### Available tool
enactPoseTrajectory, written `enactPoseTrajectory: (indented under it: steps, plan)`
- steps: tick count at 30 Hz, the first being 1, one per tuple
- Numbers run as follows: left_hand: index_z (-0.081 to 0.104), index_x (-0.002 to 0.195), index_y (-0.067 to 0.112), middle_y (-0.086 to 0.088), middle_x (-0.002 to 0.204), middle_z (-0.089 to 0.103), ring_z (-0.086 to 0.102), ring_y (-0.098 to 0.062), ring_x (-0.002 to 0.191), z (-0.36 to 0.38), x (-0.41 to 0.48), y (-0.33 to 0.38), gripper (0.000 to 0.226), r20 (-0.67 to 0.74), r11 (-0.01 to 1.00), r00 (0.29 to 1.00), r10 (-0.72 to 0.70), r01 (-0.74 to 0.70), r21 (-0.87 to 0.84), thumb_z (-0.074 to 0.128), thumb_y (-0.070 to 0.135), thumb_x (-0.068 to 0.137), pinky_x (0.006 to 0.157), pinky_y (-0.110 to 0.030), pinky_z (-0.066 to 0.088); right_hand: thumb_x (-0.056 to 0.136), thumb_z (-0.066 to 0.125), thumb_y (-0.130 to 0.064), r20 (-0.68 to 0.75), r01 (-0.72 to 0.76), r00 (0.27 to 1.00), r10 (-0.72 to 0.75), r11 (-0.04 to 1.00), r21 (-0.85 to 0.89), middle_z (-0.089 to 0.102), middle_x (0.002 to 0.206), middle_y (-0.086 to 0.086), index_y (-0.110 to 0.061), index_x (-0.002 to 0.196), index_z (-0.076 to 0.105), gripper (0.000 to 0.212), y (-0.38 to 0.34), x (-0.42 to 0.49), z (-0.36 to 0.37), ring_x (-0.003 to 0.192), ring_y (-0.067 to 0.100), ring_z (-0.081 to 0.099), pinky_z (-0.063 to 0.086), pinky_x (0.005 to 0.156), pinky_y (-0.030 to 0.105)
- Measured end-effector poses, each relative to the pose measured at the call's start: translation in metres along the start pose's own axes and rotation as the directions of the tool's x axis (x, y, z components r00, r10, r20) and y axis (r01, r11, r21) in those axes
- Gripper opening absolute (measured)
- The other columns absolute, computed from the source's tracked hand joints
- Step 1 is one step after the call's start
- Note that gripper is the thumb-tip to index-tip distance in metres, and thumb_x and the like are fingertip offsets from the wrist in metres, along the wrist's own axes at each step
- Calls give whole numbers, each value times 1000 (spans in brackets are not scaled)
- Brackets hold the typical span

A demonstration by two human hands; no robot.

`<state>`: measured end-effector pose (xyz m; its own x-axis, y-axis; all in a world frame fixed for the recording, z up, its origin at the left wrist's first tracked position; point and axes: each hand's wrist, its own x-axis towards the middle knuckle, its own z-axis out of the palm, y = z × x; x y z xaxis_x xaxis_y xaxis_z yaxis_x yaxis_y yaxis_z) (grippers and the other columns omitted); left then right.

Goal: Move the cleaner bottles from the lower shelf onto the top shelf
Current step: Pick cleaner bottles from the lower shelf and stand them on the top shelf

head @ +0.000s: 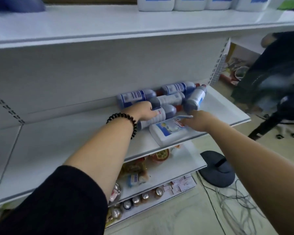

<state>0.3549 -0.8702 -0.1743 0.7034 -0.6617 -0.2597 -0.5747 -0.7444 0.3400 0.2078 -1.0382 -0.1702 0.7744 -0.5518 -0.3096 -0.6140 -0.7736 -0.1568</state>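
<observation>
**Both hands on the bottles of the lower shelf**

The blue cleaner bottles (170, 96) lie on their sides in a loose pile at the back right of the lower shelf (78, 143), red caps pointing right. One blue bottle (161, 115) lies in front of the pile, and my left hand (143, 110) grips it, thumb on its label and fingers curled over its far side. Just beside it, at the shelf's front edge, a flat white bottle (166, 133) lies with its label up. My right hand (194, 122) rests on that bottle's upper end; its fingers are under the back of the hand, so I cannot tell whether they close round it. A black bead bracelet (126, 120) sits on my left wrist. Above, the top shelf (92, 26) carries a row of white jugs (188, 5). Under the lower shelf are packaged goods (136, 168), and cables (234, 204) trail across the floor.
</observation>
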Motion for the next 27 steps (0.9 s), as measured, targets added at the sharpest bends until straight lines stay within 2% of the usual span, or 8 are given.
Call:
enactPoseTrajectory:
  steps: [4,7,10,13,16,19,22,27]
  plan:
    - [59,124,10,-7,121,63,58,-25,101,12,13,5,51,31,997,997,-72,72,-30,54,53,96,82,-35,42,88,36,-78,-33,45,998,-47,997,-68,51,142,16,-17,147,43,85,12,13,11,127,34,49,31,109,45]
    - [55,105,15,-2,101,61,56,-20,89,11,16,8,44,62,995,993,-97,96,12,59,57,93,79,-34,42,82,39,-84,-38,-55,998,52,995,-86,49,133,19,-7,144,44,99,16,14,13,118,31,48,37,102,40]
    - [53,99,17,-2,97,61,56,-16,80,12,16,12,46,65,993,991,-114,111,41,66,59,86,73,-34,43,77,54,-81,28,-146,989,144,971,188,54,114,12,-8,135,50,94,18,15,19,98,26,56,47,87,36]
    - [51,107,17,-3,107,61,58,-20,88,15,12,15,52,44,992,991,-127,126,23,70,58,81,70,-33,42,78,74,-59,110,-235,972,210,793,562,59,101,8,-13,119,49,67,15,16,20,78,20,60,50,69,32]
    - [48,119,15,-3,111,59,58,-20,91,16,6,14,61,6,991,992,-128,128,-45,75,52,79,66,-32,41,74,87,-37,239,-345,934,267,496,797,66,101,12,-16,100,46,52,10,20,21,76,20,68,61,75,36]
    - [42,124,14,-4,115,58,60,-23,96,20,1,9,73,-55,991,992,-109,105,-77,79,52,74,77,-36,51,73,88,-25,315,-393,905,284,278,877,66,104,15,-15,109,48,55,6,23,29,88,25,71,62,78,40]
    - [35,130,12,-1,113,53,59,-22,99,22,-7,6,86,-75,979,988,-133,119,-162,81,55,71,79,-37,52,72,86,-18,307,-358,897,317,116,927,66,108,18,-15,126,45,68,2,23,33,87,31,71,63,60,43]
    - [55,118,7,-8,112,66,62,-23,94,22,-21,-3,59,-57,922,984,-168,137,-361,63,58,89,77,-33,47,76,84,-17,256,-267,906,335,-14,963,67,107,17,-13,127,43,65,-8,6,36,88,32,71,63,71,48]
